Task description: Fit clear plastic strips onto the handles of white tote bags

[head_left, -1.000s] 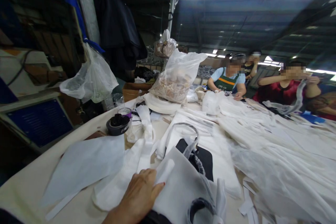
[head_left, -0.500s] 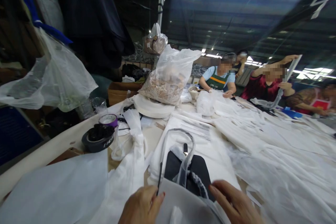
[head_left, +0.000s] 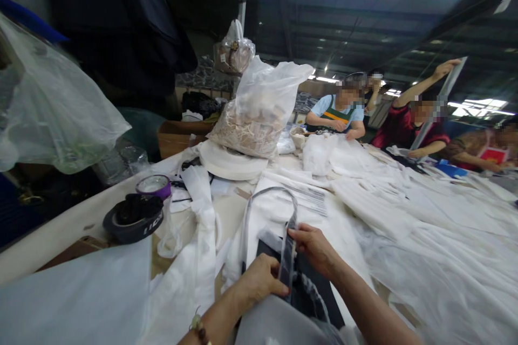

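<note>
A dark handbag [head_left: 319,280] lies in front of me, partly covered by a greyish-white sheet [head_left: 275,323] at the near side. Its looped handle [head_left: 286,259] is wrapped in clear plastic and arches away over white material. Low on the handle, my left hand [head_left: 263,279] is closed around the strap, thumb at its near end. Higher up the same strap, my right hand [head_left: 314,248] pinches its edge between thumb and fingers. A second, plastic-wrapped braided strap or chain [head_left: 313,294] curves beside it. The bag's near end is hidden under the sheet.
Left on the table sit a black tape roll [head_left: 131,218] and a purple tape roll [head_left: 154,186]. Farther back, a full clear plastic bag [head_left: 254,118] rests by a white roll [head_left: 230,161]. White sheets [head_left: 424,237] cover the right. Several co-workers sit across the table.
Both my hands have moved forward and inward from the grey-white sheet's edges onto the bag's handle, now gripping it. The view has tilted and shifted slightly. A co-worker has lowered one hand along a long strip.
</note>
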`<state>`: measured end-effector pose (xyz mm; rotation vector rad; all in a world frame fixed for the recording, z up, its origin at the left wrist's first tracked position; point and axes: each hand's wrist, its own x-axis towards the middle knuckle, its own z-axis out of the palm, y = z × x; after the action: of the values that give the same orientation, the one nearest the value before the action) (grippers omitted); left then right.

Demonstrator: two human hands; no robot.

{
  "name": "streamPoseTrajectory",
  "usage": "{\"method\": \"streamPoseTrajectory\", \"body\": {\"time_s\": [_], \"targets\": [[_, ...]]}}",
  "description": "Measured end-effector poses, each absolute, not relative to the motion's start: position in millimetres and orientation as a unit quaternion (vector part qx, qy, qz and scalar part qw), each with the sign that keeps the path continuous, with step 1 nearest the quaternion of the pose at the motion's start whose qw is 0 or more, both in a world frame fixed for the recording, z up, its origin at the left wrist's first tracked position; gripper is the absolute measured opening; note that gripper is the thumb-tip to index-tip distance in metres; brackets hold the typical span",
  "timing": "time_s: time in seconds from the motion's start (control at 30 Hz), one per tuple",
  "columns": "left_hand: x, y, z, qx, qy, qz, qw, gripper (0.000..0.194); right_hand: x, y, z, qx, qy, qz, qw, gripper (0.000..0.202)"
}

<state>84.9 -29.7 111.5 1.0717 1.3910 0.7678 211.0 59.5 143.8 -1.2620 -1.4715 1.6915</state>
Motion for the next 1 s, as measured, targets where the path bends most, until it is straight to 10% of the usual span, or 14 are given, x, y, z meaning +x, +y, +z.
{"method": "streamPoseTrajectory", "body": {"time_s": [1.0], "targets": [[72.2,46.2,180.7,0.249,0.302,0.671,0.630,0.053,218.0,24.0,178.0,-0.284,-0.520,0.734,0.332,0.023]]}}
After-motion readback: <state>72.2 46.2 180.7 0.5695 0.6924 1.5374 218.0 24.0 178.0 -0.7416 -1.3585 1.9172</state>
